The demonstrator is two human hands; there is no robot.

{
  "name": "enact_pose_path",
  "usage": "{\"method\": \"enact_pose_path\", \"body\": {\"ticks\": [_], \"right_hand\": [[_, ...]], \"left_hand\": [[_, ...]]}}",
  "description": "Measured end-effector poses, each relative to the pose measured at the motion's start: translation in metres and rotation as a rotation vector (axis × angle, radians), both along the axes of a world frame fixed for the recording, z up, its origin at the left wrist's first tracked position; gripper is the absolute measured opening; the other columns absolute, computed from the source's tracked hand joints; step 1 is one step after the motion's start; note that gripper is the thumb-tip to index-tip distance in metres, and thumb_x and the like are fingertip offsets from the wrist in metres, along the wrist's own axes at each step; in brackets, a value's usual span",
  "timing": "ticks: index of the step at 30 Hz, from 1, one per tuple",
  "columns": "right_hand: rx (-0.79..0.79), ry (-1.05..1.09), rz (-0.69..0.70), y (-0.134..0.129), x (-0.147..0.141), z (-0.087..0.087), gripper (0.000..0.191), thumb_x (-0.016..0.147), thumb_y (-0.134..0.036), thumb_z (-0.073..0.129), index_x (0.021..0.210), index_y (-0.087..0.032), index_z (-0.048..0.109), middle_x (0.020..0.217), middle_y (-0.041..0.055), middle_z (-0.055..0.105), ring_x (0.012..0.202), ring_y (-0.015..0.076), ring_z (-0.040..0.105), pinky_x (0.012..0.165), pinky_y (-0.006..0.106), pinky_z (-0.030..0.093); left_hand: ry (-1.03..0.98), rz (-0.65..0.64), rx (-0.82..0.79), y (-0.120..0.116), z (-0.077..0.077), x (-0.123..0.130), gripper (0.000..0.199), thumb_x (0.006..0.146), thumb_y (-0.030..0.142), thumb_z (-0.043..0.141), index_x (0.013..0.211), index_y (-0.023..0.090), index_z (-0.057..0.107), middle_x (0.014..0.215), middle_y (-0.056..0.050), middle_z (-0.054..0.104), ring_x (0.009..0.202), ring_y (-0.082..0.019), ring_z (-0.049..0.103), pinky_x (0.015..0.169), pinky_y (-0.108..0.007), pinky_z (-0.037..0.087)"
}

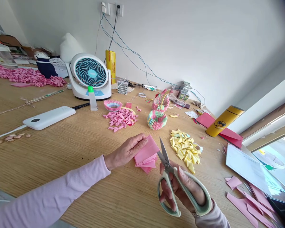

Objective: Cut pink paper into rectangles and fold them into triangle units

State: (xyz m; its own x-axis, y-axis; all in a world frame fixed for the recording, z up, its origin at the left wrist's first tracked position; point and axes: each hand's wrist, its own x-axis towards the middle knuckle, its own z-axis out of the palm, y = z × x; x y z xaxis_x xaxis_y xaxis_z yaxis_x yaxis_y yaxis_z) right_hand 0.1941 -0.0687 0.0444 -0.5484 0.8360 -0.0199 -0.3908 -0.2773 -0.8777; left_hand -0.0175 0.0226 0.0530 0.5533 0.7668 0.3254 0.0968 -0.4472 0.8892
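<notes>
- Left hand (127, 152): closed, gripping the edge of a folded pink paper (147, 149) between thumb and fingers, above the bench (104, 196).
- Right hand (193, 187): wrapped around the handles of the scissors (167, 166), blades parted, their tips directed towards the folded pink paper.
- Pink sheets (148, 164): fanned just beneath the folded pink paper.
- Yellow folded pieces (185, 148): heaped beyond the right hand.
- Pink folded pieces (121, 118): piled before a small round basket (112, 105).
- White fan (91, 74): upright, near the wall.
</notes>
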Motion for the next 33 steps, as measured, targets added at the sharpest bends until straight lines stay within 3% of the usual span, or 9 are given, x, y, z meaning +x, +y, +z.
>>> {"method": "enact_pose_path", "body": {"ticks": [6, 14, 21, 28, 33], "right_hand": [[-0.023, -0.02, -0.027, 0.001, 0.0, -0.003, 0.033, 0.092, -0.05, 0.05, 0.1, -0.019, 0.053, 0.058, -0.0037, 0.062, 0.037, 0.0061, 0.055, 0.058, 0.026, 0.055], [-0.029, -0.019, -0.045, 0.0, 0.003, -0.009, 0.029, 0.092, -0.048, 0.052, 0.095, -0.019, 0.055, 0.046, -0.0092, 0.053, 0.026, 0.002, 0.038, 0.047, 0.021, 0.051], [-0.098, 0.023, -0.036, 0.001, 0.0, -0.016, 0.038, 0.091, -0.056, 0.048, 0.098, -0.02, 0.056, 0.053, -0.0049, 0.059, 0.034, 0.006, 0.049, 0.061, 0.029, 0.055], [-0.035, 0.029, -0.066, 0.0, -0.007, -0.02, 0.031, 0.09, -0.05, 0.054, 0.096, -0.019, 0.056, 0.045, -0.0088, 0.052, 0.027, 0.0038, 0.04, 0.047, 0.022, 0.05], [-0.01, 0.0, -0.092, 0.001, -0.01, -0.025, 0.035, 0.088, -0.054, 0.055, 0.094, -0.019, 0.054, 0.046, -0.0077, 0.053, 0.029, 0.0049, 0.042, 0.049, 0.024, 0.051]], "left_hand": [[0.037, -0.002, 0.043, 0.0, -0.002, -0.001, 0.027, 0.099, 0.036, 0.033, 0.08, 0.019, 0.042, 0.074, 0.004, 0.034, 0.07, -0.011, 0.036, 0.069, -0.024, 0.033], [0.047, 0.005, 0.045, 0.0, 0.0, 0.0, 0.028, 0.099, 0.037, 0.034, 0.078, 0.019, 0.041, 0.072, 0.004, 0.032, 0.068, -0.011, 0.034, 0.065, -0.024, 0.033], [0.139, -0.007, 0.099, -0.007, -0.004, 0.002, 0.028, 0.099, 0.036, 0.031, 0.083, 0.019, 0.046, 0.075, 0.003, 0.041, 0.072, -0.012, 0.041, 0.075, -0.025, 0.037], [0.137, -0.014, 0.103, -0.007, -0.006, 0.002, 0.029, 0.099, 0.038, 0.031, 0.085, 0.019, 0.047, 0.08, 0.001, 0.047, 0.077, -0.013, 0.045, 0.077, -0.026, 0.04], [0.131, -0.037, 0.105, -0.007, -0.004, 0.001, 0.03, 0.098, 0.041, 0.031, 0.084, 0.02, 0.046, 0.077, 0.002, 0.044, 0.075, -0.013, 0.044, 0.075, -0.026, 0.04]]}}
